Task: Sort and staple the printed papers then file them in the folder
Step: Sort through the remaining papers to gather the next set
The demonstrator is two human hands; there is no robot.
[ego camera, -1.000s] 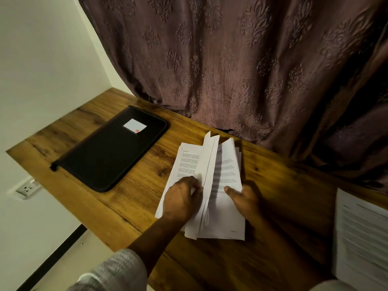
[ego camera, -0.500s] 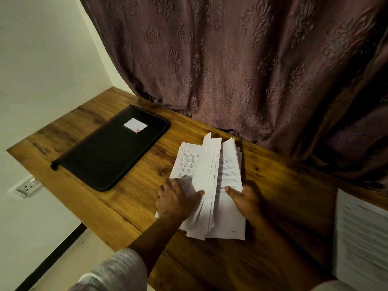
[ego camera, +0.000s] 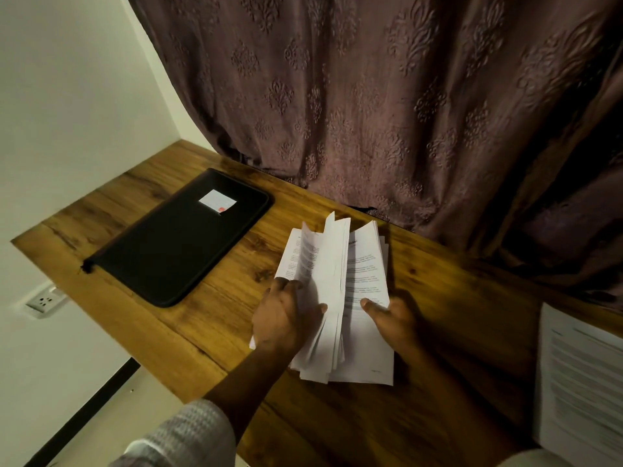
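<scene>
A thick stack of printed papers lies on the wooden table, fanned apart down its middle. My left hand grips the lifted left bundle of sheets, thumb against their raised edges. My right hand presses its thumb on the flat right-hand pages. A black zip folder with a small white label lies shut at the left of the table, apart from both hands. No stapler is in view.
A second pile of printed sheets sits at the table's right edge. A brown patterned curtain hangs along the back. A white wall with a socket is to the left, below the table's edge.
My left hand has turned more sheets over toward the left, so the lifted bundle is thicker and stands higher. My right hand has stayed where it was.
</scene>
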